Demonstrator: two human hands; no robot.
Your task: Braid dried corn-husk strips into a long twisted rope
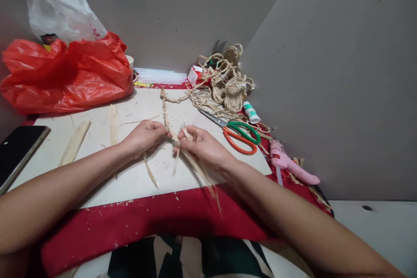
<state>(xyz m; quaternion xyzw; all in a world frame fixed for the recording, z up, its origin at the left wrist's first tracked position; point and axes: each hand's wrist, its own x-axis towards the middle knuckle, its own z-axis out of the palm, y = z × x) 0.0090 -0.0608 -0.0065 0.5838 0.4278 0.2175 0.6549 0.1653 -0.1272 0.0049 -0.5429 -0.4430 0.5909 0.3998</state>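
Note:
My left hand point(145, 137) and my right hand point(200, 145) meet over the white board point(137, 178), both pinched closed on pale straw strips point(192, 163). The strips join a plaited straw braid point(165, 110) that runs away from my hands toward the back of the board. Loose ends of the strips trail down toward the board's front edge and over the red cloth point(163, 219). One short strip point(150, 173) hangs below my left hand.
Loose straw strips point(75, 141) lie on the board's left. A red plastic bag point(65, 74) and a white bag point(55, 6) sit back left, a phone point(18, 150) at far left. Scissors point(239, 134), a pile of straw rope point(224, 82), a small bottle point(251, 112) and a pink glue gun point(289, 165) lie right.

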